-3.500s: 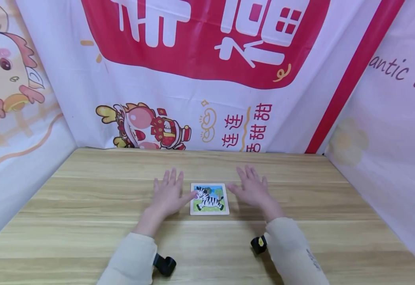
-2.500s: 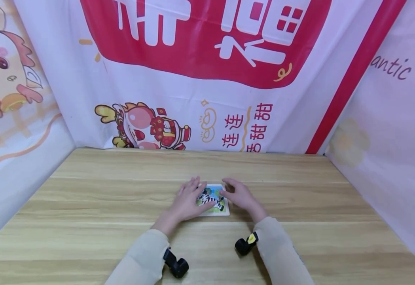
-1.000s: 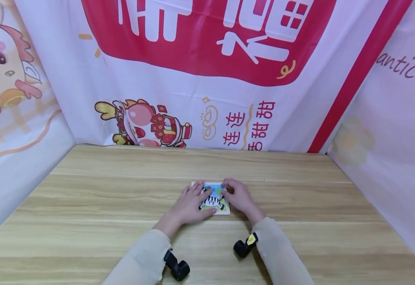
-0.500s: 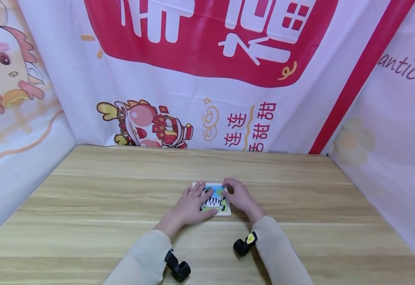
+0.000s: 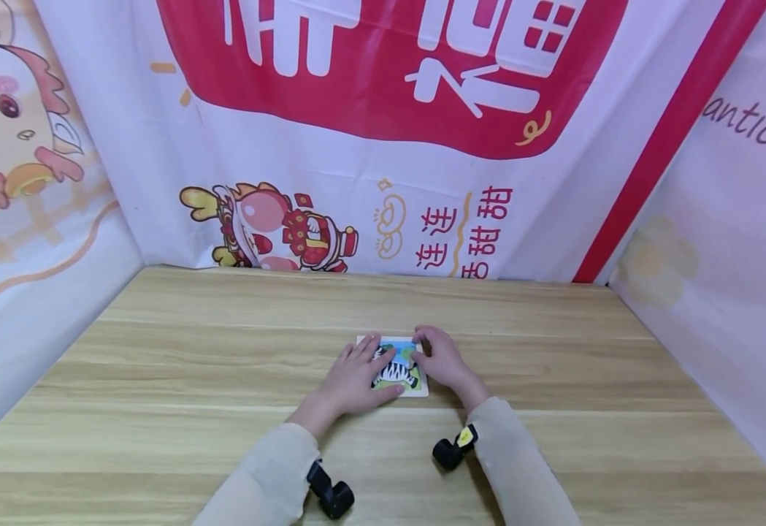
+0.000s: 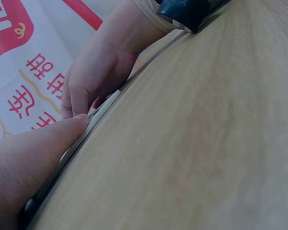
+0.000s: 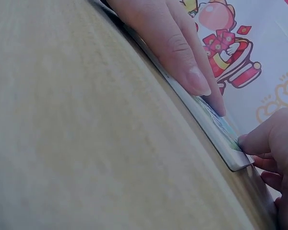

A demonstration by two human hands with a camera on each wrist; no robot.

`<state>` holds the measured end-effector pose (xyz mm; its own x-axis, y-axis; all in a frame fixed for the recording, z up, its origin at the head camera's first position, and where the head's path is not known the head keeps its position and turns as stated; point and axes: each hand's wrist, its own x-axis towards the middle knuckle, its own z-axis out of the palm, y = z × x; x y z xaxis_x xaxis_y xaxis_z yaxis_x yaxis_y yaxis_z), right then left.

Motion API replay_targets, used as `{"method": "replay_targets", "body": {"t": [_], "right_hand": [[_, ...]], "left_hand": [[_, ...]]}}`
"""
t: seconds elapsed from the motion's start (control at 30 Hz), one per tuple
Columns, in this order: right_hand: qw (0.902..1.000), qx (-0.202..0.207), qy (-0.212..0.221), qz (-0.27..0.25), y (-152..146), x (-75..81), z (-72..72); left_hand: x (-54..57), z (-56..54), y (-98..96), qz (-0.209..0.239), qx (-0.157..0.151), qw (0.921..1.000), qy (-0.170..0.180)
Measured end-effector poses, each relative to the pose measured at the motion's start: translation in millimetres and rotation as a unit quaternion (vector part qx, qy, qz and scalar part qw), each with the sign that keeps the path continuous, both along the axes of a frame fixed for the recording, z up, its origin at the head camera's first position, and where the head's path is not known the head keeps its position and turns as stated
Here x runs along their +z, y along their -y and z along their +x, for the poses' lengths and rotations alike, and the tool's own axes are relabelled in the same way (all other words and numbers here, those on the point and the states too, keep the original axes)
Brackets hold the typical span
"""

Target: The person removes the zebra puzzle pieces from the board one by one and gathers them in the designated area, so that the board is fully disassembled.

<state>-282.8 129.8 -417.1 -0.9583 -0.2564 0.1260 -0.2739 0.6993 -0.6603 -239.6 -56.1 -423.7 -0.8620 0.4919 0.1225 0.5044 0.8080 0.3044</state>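
Observation:
A small square zebra puzzle (image 5: 396, 375) with a pale frame lies flat on the table. My left hand (image 5: 352, 381) rests over its left side with the fingers straight, covering the zebra's head; the left thumb lies along the near edge. At the right edge, my right hand (image 5: 445, 361) bends its fingers and pinches the puzzle between thumb and fingers, near the far right corner. In the right wrist view, the right thumb (image 7: 254, 139) presses the top of the puzzle's border while the other fingers curl at its side. From the left wrist view, the puzzle (image 6: 103, 106) shows edge-on.
The wood-grain table (image 5: 192, 380) spreads around both hands. Behind it hangs a white cloth (image 5: 126, 146) with red print and cartoon figures. Printed cloths also stand at the left and right sides. Each sleeve carries a black wrist camera (image 5: 333, 497).
Both hands have come inward from beside the puzzle: the left now lies on it, the right now pinches its right edge. Over the last second they have hardly moved.

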Motion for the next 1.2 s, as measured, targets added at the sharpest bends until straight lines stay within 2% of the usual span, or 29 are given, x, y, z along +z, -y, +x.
{"method": "replay_targets", "body": {"t": [0.43, 0.6, 0.73, 0.93, 1.2], "right_hand": [[0.9999, -0.016, 0.004, -0.001, 0.8, 1.0, 0.3], [0.999, -0.029, 0.002, -0.033, 0.9, -0.1, -0.3], [0.9967, -0.042, 0.016, -0.067, 1.1, -0.9, -0.1], [0.9943, -0.055, 0.024, -0.088, 1.9, -0.5, 0.6], [0.9911, -0.05, 0.027, -0.12, 3.4, 0.2, 2.0]], "left_hand": [[-0.5, -0.6, -0.3, -0.003, 0.001, 1.0, 0.005], [-0.2, -0.4, -0.4, -0.001, 0.001, 1.0, 0.003], [0.0, -0.2, -0.3, -0.001, 0.002, 1.0, 0.002], [0.1, -0.1, 0.0, -0.002, 0.002, 1.0, 0.004], [0.2, -0.2, 0.5, -0.001, 0.0, 1.0, 0.007]]}}
